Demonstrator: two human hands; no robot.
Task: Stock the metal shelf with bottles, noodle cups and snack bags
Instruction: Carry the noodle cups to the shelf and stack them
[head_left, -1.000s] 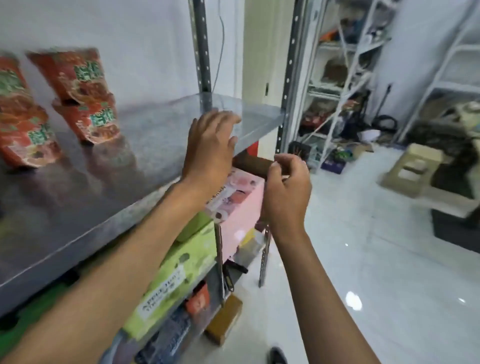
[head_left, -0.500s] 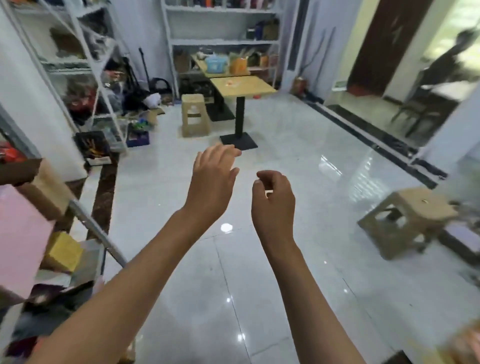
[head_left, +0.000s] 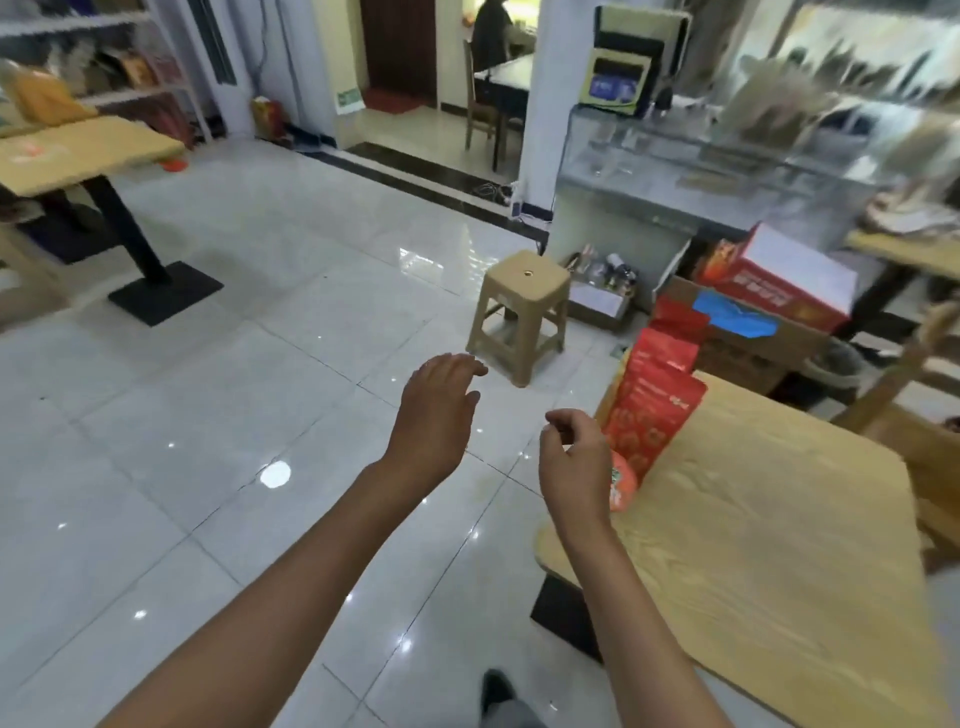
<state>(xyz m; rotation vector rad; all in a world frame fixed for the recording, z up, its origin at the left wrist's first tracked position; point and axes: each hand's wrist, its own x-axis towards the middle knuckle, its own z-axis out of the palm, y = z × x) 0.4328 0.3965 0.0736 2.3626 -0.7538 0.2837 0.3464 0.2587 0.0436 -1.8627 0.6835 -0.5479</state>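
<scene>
Both my arms reach forward over the tiled floor (head_left: 208, 415), bare to the elbow. My left hand (head_left: 434, 415) is palm down, fingers (head_left: 457, 366) straight and loosely spread, holding nothing. My right hand (head_left: 574, 457) hangs just at the counter's near corner, fingers (head_left: 563, 418) loosely curled, thumb near the forefinger, nothing visible between them.

The wooden counter (head_left: 753, 545) sits to my right. At its far left edge stand red snack bags (head_left: 652, 410), upright, one behind another. Just beside my right hand, partly hidden by it, lies a small orange-red pack (head_left: 623, 483) on the counter; too blurred to tell what it is.

Beyond the bags, an open cardboard box (head_left: 748, 343) holds a red-and-white carton (head_left: 779, 280) tilted across its top and something blue (head_left: 737, 317) under it.

A beige stool (head_left: 519, 317) stands on the floor ahead of my left hand, well apart from it. A second table (head_left: 78, 150) on a black pedestal is far left. A glass display case (head_left: 701, 161) runs along the right background. My shoe (head_left: 496, 691) shows at bottom centre.
</scene>
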